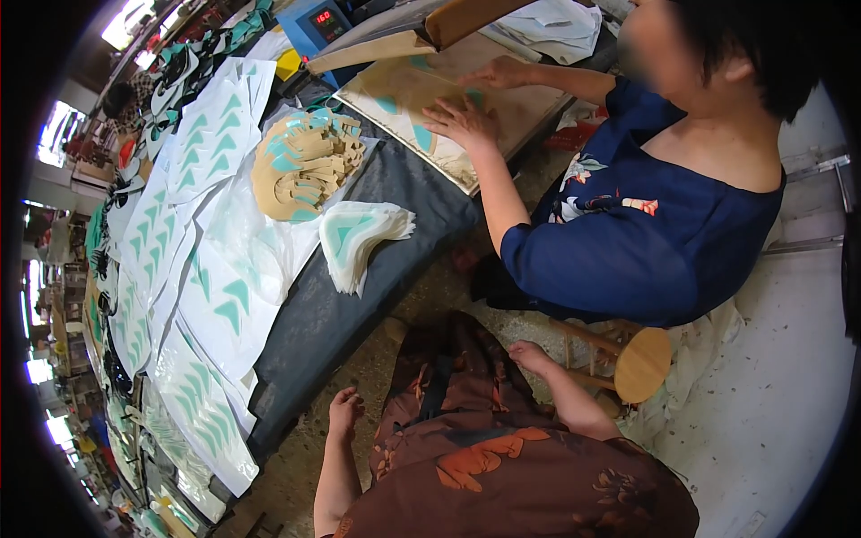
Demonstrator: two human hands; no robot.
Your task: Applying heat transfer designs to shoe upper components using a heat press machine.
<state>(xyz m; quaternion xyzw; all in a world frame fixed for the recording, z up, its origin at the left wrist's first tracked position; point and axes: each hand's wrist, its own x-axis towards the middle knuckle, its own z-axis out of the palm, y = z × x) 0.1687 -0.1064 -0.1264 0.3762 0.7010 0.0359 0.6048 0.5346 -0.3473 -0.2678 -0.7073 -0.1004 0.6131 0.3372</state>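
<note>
My left hand (345, 412) hangs beside the dark-covered table, loosely curled, and I see nothing in it. My right hand (534, 357) is over my lap near a wooden stool, its fingers also curled in and holding nothing visible. Nearest on the table lies a fanned stack of white sheets (363, 242) with a green angled shape on top. Behind it sits a round heap of tan and green cut pieces (300, 166). White sheets (202, 296) bearing rows of green chevron shapes spread along the left of the table. Neither hand touches any of these.
A co-worker in a navy top (646, 224) presses both hands onto a tan sheet with green pieces on a flat board (457, 166). A blue machine with a red display (314, 22) stands behind. The round wooden stool (643, 365) is at the right.
</note>
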